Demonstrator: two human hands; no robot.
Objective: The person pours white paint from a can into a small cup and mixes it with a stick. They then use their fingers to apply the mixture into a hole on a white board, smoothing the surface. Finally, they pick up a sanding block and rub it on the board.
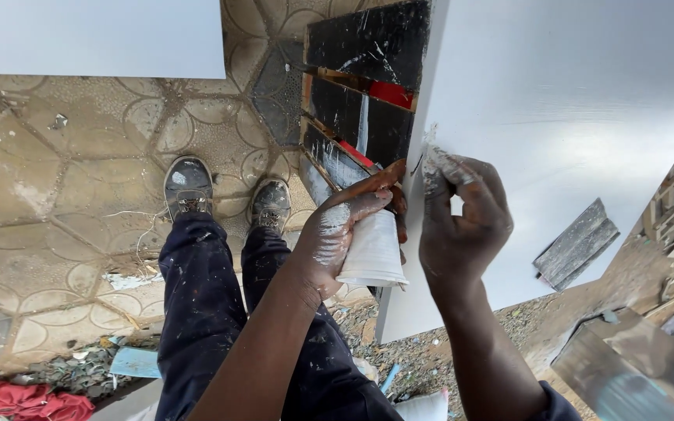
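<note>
White plastic cup (374, 249) — held at the edge of the white panel (555, 117), just below its corner, tilted with the wide mouth down and toward the camera. It is judged light, thin-walled, easily crushed and slick with white filler; best taken around the middle of the wall, not the rim. The left hand (337, 234) is wrapped around it, grip closed on the cup wall. The right hand (462, 226) is pressed to the panel edge, fingertips pinched together on a small smeared wad — what it is cannot be told. A grey board piece (579, 245) lies on the panel surface. Below: 2 paint-flecked shoes (189, 185) on the patterned tile floor (64, 156), a red cloth (29, 401) at the corner.
</note>
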